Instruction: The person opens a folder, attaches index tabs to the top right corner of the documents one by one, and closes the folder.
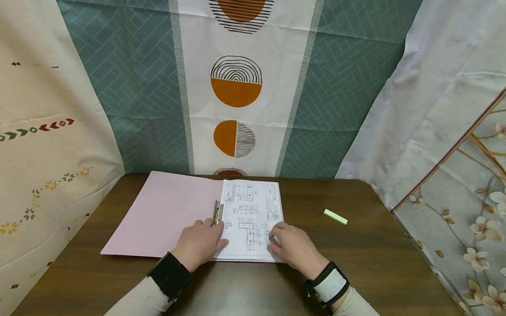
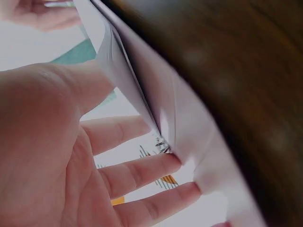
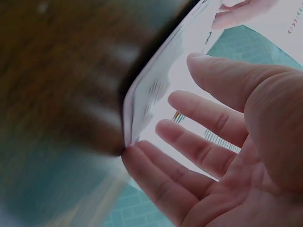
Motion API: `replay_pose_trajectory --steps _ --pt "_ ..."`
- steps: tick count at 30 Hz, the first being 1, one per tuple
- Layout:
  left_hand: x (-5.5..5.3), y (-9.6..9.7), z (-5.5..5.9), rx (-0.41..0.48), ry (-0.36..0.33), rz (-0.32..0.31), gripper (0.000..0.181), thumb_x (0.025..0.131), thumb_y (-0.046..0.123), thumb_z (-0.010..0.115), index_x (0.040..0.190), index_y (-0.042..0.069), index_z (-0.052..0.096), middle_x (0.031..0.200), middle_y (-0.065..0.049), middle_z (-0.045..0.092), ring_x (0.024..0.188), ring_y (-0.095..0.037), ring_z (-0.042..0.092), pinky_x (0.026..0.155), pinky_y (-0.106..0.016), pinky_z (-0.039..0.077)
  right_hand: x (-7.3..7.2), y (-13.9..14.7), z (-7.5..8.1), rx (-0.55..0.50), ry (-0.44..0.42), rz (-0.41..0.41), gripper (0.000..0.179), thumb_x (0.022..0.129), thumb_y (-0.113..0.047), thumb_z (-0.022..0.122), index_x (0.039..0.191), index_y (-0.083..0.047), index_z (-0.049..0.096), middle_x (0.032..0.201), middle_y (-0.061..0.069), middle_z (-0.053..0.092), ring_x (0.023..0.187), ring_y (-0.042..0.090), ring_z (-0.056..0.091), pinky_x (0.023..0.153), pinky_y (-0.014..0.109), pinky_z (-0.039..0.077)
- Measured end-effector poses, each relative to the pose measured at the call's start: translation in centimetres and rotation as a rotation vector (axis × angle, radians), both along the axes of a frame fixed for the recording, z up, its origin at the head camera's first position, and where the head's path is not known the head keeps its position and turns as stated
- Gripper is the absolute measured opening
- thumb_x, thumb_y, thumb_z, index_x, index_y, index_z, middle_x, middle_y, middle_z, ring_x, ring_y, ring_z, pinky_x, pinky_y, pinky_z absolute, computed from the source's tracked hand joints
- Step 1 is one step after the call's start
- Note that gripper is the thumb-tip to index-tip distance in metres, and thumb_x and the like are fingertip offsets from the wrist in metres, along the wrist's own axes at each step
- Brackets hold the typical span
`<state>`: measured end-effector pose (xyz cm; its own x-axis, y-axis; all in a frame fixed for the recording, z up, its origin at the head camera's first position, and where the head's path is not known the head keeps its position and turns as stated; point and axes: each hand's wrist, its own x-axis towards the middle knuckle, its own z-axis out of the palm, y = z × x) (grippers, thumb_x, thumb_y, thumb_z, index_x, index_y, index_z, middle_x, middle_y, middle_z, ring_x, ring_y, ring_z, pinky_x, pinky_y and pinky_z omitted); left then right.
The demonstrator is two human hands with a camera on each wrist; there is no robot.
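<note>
Drawing sheets [image 1: 253, 215] on the right side of a spread pink folder [image 1: 178, 210], by its metal clip [image 1: 218, 211]. Left hand [image 1: 201, 242] near the clip, fingers extended; right hand [image 1: 294, 246] at the sheets' right edge, fingers apart. Uneven pressing might skew the stack; a rightward sweep could knock the pale green strip [image 1: 335, 217] along the worktop [image 1: 379, 250].

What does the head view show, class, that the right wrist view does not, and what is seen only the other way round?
Only the head view: the pale green stick and the flowers on the cloth at right. Only the right wrist view: the right palm. Both share: the right hand, the left hand, the sheets and the table.
</note>
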<state>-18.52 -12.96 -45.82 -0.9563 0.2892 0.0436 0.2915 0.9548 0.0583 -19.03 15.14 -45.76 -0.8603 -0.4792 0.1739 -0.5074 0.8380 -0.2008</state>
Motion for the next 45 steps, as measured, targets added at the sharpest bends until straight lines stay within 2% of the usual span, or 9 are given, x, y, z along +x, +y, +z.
replay_pose_trajectory --steps 4,11,14,18,22,26,32,40,45 --pt "0.5 0.2 0.2 0.001 0.0 -0.046 0.056 0.099 0.043 0.083 0.137 0.004 0.074 0.119 -0.023 0.072 0.095 -0.039 0.067 0.074 -0.054 0.062 0.0 0.2 0.0 0.007 -0.003 -0.012 0.028 0.091 -0.022 0.093 0.113 -0.008 0.082 0.121 0.01 0.074 0.105 0.027 0.072 0.093 0.048 0.06" --pt "1.1 -0.3 0.6 0.003 -0.015 -0.092 0.058 0.097 0.042 0.085 0.139 0.005 0.073 0.129 -0.024 0.071 0.104 -0.042 0.068 0.08 -0.055 0.062 0.3 0.3 0.2 0.038 -0.034 -0.024 0.028 0.093 -0.024 0.091 0.115 -0.009 0.082 0.12 0.01 0.076 0.107 0.028 0.072 0.094 0.05 0.059" --pt "0.7 -0.6 0.9 0.008 -0.039 -0.092 0.055 0.097 0.043 0.085 0.137 0.007 0.074 0.125 -0.021 0.072 0.101 -0.039 0.068 0.08 -0.054 0.062 0.4 0.3 0.1 0.033 -0.027 -0.022 0.027 0.093 -0.024 0.091 0.114 -0.009 0.081 0.119 0.009 0.076 0.105 0.028 0.071 0.093 0.049 0.059" --pt "-0.3 -0.5 1.0 0.002 -0.021 -0.067 0.051 0.097 0.043 0.085 0.133 0.008 0.076 0.116 -0.02 0.071 0.092 -0.033 0.066 0.075 -0.049 0.061 0.4 0.3 -0.3 0.019 -0.041 -0.012 0.03 0.094 -0.023 0.09 0.117 -0.008 0.081 0.126 0.013 0.074 0.116 0.034 0.07 0.099 0.052 0.058" --pt "-1.2 0.4 0.8 0.03 0.03 -0.056 0.05 0.098 0.038 0.085 0.136 0.009 0.074 0.129 -0.026 0.067 0.104 -0.039 0.066 0.079 -0.055 0.061 0.3 0.2 -0.4 0.023 -0.064 -0.009 0.034 0.094 -0.024 0.089 0.122 -0.007 0.08 0.134 0.016 0.072 0.127 0.037 0.067 0.105 0.056 0.055" --pt "-1.9 1.3 0.5 0.052 0.023 -0.058 0.052 0.099 0.037 0.084 0.142 0.012 0.072 0.144 -0.027 0.063 0.12 -0.047 0.065 0.086 -0.065 0.06 0.2 0.1 -0.2 0.039 -0.058 -0.008 0.031 0.096 -0.025 0.088 0.12 -0.008 0.081 0.128 0.013 0.074 0.121 0.033 0.069 0.102 0.054 0.057" --pt "-2.4 2.0 0.0 0.048 -0.006 -0.051 0.054 0.099 0.038 0.084 0.144 0.012 0.071 0.138 -0.024 0.065 0.108 -0.042 0.064 0.082 -0.064 0.06 0.1 0.0 0.1 0.051 -0.041 -0.028 0.024 0.094 -0.027 0.09 0.11 -0.009 0.082 0.113 0.008 0.076 0.102 0.026 0.071 0.091 0.049 0.06" --pt "-2.6 2.6 -0.5 0.05 -0.001 -0.043 0.056 0.1 0.04 0.082 0.146 0.012 0.07 0.141 -0.026 0.063 0.113 -0.044 0.064 0.083 -0.065 0.058 -0.1 -0.4 -0.2 0.065 -0.044 -0.005 0.036 0.092 -0.029 0.092 0.119 -0.009 0.08 0.125 0.012 0.074 0.111 0.032 0.07 0.096 0.051 0.061" --pt "-2.7 2.7 -0.6 0.05 0.021 -0.047 0.057 0.098 0.04 0.084 0.147 0.013 0.07 0.145 -0.026 0.062 0.114 -0.044 0.064 0.084 -0.065 0.058 -0.3 -0.4 -0.3 0.088 -0.029 0.0 0.034 0.092 -0.03 0.092 0.117 -0.01 0.081 0.123 0.01 0.074 0.107 0.029 0.07 0.094 0.048 0.061"
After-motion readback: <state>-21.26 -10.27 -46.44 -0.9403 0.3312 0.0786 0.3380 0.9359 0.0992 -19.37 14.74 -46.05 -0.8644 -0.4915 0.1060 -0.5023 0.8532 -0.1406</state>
